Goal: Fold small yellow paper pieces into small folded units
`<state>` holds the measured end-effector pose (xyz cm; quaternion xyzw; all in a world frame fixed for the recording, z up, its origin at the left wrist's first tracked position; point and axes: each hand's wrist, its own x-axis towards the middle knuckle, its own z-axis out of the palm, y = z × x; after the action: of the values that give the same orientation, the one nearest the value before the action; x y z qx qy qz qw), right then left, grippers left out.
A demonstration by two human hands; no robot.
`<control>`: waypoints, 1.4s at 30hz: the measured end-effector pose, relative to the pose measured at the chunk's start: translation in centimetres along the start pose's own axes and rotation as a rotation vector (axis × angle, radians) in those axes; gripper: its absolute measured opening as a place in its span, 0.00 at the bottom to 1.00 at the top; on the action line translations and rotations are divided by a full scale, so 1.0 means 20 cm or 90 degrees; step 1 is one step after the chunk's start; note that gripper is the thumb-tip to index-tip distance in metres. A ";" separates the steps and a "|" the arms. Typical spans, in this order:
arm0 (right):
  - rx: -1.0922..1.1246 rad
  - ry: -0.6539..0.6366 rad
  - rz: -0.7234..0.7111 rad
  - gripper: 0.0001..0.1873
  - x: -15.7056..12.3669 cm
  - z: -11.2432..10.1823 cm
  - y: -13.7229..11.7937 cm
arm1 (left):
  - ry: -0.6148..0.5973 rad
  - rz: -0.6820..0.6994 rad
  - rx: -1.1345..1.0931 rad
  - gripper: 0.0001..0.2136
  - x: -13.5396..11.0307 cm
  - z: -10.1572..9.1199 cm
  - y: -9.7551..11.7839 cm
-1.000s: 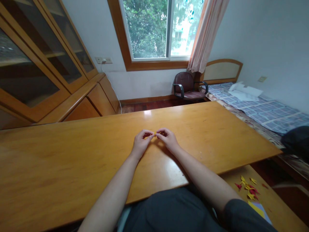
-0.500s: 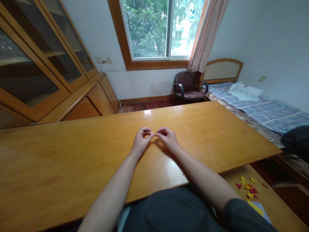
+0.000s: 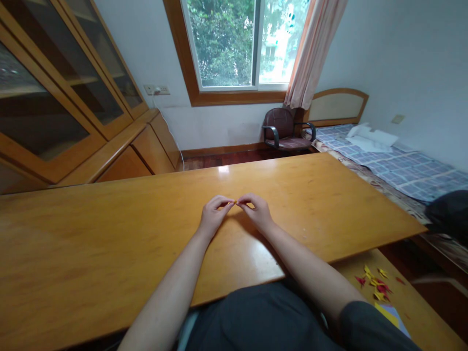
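Observation:
Both hands meet over the middle of a long wooden table (image 3: 91, 253). My left hand (image 3: 213, 215) and my right hand (image 3: 256, 210) each pinch one end of a tiny yellow paper piece (image 3: 236, 201), fingertips nearly touching. The fingers of both hands are curled and closed around it. Most of the paper is hidden by the fingertips.
A lower wooden surface at the bottom right carries several small red and yellow folded paper pieces (image 3: 376, 285) and coloured sheets (image 3: 393, 316). Glass-door cabinets (image 3: 62, 97) stand left. Behind the table are a dark red chair (image 3: 285, 129), a bed (image 3: 395, 165) and a window.
The fingertips of both hands have shifted slightly on the small paper piece. Hands and arms stay in the same place on the table.

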<state>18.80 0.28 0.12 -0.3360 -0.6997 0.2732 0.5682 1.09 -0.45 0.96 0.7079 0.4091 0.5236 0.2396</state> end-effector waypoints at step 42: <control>0.173 -0.015 0.195 0.09 0.02 0.02 0.01 | 0.029 -0.064 -0.108 0.06 -0.01 0.04 0.00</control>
<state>18.36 0.74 0.03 -0.3554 -0.6037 0.4527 0.5517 1.70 -0.50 0.53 0.6517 0.4037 0.5596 0.3149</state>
